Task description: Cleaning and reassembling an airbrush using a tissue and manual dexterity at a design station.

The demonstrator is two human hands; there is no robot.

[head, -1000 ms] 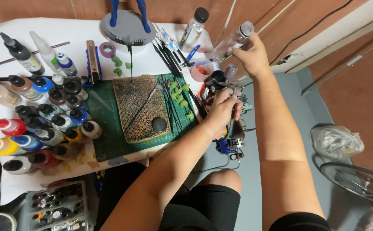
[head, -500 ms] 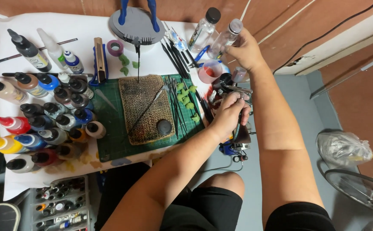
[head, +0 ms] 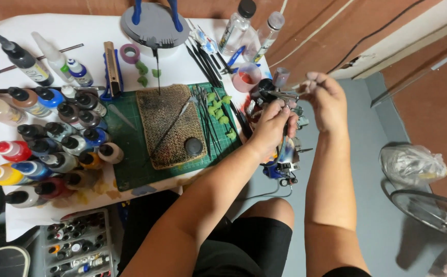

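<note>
A counter [head: 95,31] draped in white paper fills the view, with grey floor and a brown wall off to the right of both hands. Nearest the viewer, the person's bare knees sit below the counter edge. The left hand [head: 272,125] is closed around an airbrush [head: 280,97], just past the right edge of the green cutting mat [head: 131,164]. The right hand [head: 328,100] sits just beside it, fingertips pinched narrow at the airbrush's small cup [head: 281,78]. The airbrush looks like rigid, light metal with a fine tip that would bend if knocked; it seems best gripped around the body, as the left hand does, well clear of the nozzle. The cup is probably small and slippery, needing a fingertip hold. Left of the left hand lie a stained brown pad [head: 169,125] and loose brushes [head: 203,115]; further left stand rows of paint bottles [head: 59,138]. Beyond the hands stand clear bottles [head: 236,25] and a round grey base [head: 154,23].
</note>
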